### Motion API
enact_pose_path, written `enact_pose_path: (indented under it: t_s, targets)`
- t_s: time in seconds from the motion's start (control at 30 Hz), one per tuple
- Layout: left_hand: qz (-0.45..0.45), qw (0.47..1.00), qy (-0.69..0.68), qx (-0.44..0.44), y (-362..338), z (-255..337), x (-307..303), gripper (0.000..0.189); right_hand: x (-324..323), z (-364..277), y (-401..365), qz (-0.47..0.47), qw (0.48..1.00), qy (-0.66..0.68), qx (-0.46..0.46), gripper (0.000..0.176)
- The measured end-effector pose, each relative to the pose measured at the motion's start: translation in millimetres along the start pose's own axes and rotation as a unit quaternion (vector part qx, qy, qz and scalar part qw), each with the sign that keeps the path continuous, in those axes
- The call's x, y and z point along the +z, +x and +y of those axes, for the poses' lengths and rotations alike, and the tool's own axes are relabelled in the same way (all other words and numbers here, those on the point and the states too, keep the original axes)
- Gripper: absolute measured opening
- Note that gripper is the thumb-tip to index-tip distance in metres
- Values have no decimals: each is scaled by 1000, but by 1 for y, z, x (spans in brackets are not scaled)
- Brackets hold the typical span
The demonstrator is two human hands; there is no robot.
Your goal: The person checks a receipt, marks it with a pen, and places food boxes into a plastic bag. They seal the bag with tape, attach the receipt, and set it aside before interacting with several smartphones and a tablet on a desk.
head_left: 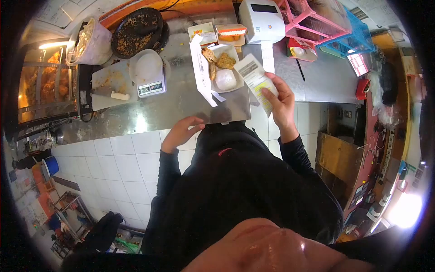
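My right hand [282, 100] holds a printed receipt [254, 80] with yellow marks, pinched between thumb and fingers, just right of an open white food box [200, 72]. Fried pieces [225, 60] and a white wrapped lump [225, 80] lie in the box. My left hand [184, 132] is at the front edge of the metal counter [181, 102], below the box, with its fingers apart and nothing in it. Behind the box sit a small orange carton [231, 32] and a printed packet [202, 33].
A label printer [262, 21] stands behind the receipt, its paper strip hanging forward. Left are a scale [148, 75], a knife [119, 95] on a cutting board [107, 80], a black pan [137, 32] and a lit food warmer [47, 84]. Pink baskets [312, 20] stand right.
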State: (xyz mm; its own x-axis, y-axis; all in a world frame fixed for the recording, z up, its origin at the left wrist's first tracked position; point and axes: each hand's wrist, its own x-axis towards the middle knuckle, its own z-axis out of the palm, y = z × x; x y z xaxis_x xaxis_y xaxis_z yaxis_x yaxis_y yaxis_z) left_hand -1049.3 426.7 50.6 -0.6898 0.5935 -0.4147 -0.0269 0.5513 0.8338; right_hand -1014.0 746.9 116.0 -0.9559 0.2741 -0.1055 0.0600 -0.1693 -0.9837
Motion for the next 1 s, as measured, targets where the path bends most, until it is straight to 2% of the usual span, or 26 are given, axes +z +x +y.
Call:
enact_pose_path:
  t_s: [0.03, 0.1, 0.17, 0.2, 0.27, 0.37, 0.5, 0.57, 0.6, 0.63, 0.67, 0.7, 0.73, 0.83, 0.9, 1.0]
  targets:
    - [-20, 1000, -21, -7, 4, 2, -2, 36, 8, -11, -4, 19, 998, -10, -51, 42]
    - [-22, 1000, -2, 12, 12, -7, 5, 40, 19, -24, -10, 36, 998, 16, -57, 40]
    - [4, 997, 50, 51, 18, -4, 17, 45, 23, -30, -16, 17, 991, -38, -129, 44]
    - [1, 997, 50, 54, 21, 0, 21, 45, 26, -37, -19, 21, 991, -40, -130, 44]
    - [-26, 998, 16, 62, 25, 12, 28, 51, 34, -53, -24, -30, 979, -75, -189, 54]
    - [-57, 995, -26, 80, 29, 37, 31, 53, 41, -66, -30, -73, 974, -24, -214, 63]
    - [-86, 989, -65, 100, 58, 28, 62, 54, 44, -78, -38, -86, 975, -40, -200, 68]
    - [-198, 937, -283, 57, 90, -7, 101, 69, 43, -77, -39, -89, 974, -44, -205, 70]
    - [-196, 937, -283, 56, 103, -18, 117, 69, 42, -77, -39, -89, 972, -50, -209, 72]
    - [-136, 900, -410, -53, 116, -28, 132, 73, 42, -77, -40, -90, 972, -48, -210, 72]
    - [-73, 834, -523, -161, 129, -44, 143, 78, 43, -79, -42, -81, 978, -36, -190, 73]
    - [-74, 835, -521, -161, 151, -72, 154, 78, 43, -81, -44, -71, 983, -24, -171, 74]
    - [15, 813, -568, -126, 177, -102, 166, 76, 43, -82, -45, -68, 983, -24, -171, 74]
    - [161, 764, -619, -84, 176, -81, 150, 63, 43, -81, -47, -62, 981, 5, -185, 75]
    - [280, 757, -578, -118, 175, -68, 141, 64, 42, -79, -49, -65, 983, 4, -173, 74]
    - [365, 735, -559, -122, 196, -36, 142, 55, 43, -78, -50, -59, 983, -11, -174, 78]
